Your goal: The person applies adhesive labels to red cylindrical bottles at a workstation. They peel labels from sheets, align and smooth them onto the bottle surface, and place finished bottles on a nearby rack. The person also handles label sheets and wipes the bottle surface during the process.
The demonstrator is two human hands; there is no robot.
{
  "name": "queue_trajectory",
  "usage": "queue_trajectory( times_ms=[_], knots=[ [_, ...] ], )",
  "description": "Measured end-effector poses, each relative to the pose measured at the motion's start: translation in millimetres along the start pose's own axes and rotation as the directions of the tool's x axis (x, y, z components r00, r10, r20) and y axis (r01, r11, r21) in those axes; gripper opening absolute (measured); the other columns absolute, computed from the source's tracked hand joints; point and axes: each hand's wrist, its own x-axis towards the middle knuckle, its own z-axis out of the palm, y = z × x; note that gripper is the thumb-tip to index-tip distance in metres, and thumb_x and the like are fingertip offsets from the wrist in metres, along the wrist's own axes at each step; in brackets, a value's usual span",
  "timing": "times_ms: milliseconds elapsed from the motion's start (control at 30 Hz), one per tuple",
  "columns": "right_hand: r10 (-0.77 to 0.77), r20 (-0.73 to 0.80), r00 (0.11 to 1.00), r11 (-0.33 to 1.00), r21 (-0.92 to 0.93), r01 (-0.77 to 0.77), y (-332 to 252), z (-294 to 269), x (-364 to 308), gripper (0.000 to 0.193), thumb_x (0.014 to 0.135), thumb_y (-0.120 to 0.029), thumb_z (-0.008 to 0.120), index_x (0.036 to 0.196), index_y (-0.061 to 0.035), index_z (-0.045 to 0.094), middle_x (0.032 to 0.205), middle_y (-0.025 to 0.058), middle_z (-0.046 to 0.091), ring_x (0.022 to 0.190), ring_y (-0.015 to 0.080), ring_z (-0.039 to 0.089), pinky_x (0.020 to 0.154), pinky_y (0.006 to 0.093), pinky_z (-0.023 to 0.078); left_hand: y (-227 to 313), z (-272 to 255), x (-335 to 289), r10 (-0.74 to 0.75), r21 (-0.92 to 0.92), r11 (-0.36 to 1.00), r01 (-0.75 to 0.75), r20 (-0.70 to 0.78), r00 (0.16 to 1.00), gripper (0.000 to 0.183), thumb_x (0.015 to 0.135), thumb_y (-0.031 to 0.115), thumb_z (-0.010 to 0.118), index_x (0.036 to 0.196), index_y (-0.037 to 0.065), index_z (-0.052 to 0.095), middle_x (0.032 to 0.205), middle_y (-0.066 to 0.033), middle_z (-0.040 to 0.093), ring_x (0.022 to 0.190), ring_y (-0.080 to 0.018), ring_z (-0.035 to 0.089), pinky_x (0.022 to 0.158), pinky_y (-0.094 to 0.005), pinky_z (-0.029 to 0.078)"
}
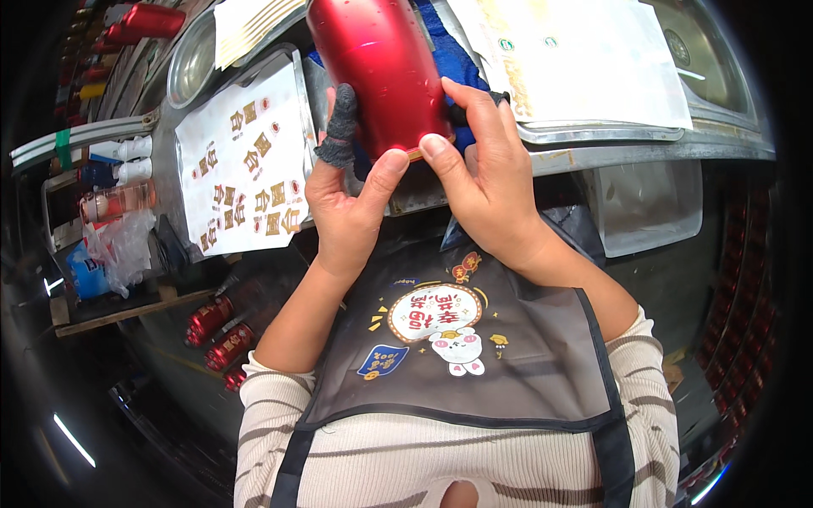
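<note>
Between my two hands I hold a glossy red bottle, with small drops or specks on its surface. Its upper end runs out of the picture at the top. My left hand grips its left side, one finger wrapped in dark grey cloth, the thumb near the bottle's lower rim. My right hand holds the other side, thumb at the rim and index finger along the wall; a dark wrap shows on a finger. Beneath the bottle lies a blue cloth.
A sheet of gold decals lies on a metal tray to the left. White sheets are stacked on another tray at right. Metal basins stand at the back. Below the bench edge are a translucent bin and several red bottles.
</note>
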Motion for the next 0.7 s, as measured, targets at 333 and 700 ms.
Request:
queue_trajectory(
  times_ms=[333,700],
  knots=[
    [-0.059,0.000,0.998,0.986,-0.154,0.059,-3,10,-2,0.057,0.091,-0.028,0.069,0.134,0.0021,0.049,0.116,0.0187,0.059,0.093,0.0278,0.059,0.079,0.0337,0.048,-15,-18,-40,0.314,0.673,0.665,-0.324,0.142,0.939,0.042,0.086,0.026,0.074,0.120,0.003,0.068,0.152,-0.0266,0.037,0.144,-0.0378,0.034,0.114,-0.0619,0.000],
    [-0.064,0.013,0.998,0.981,0.183,0.060,30,21,2,0.039,0.095,-0.015,0.055,0.130,0.0007,0.054,0.108,0.0197,0.059,0.096,0.0303,0.060,0.086,0.0363,0.047,10,-18,-23,0.429,0.847,0.245,-0.472,0.342,0.836,0.030,0.077,0.019,0.077,0.103,0.005,0.075,0.149,-0.0298,0.040,0.132,-0.0484,0.046,0.109,-0.0672,0.015]
  ],
)
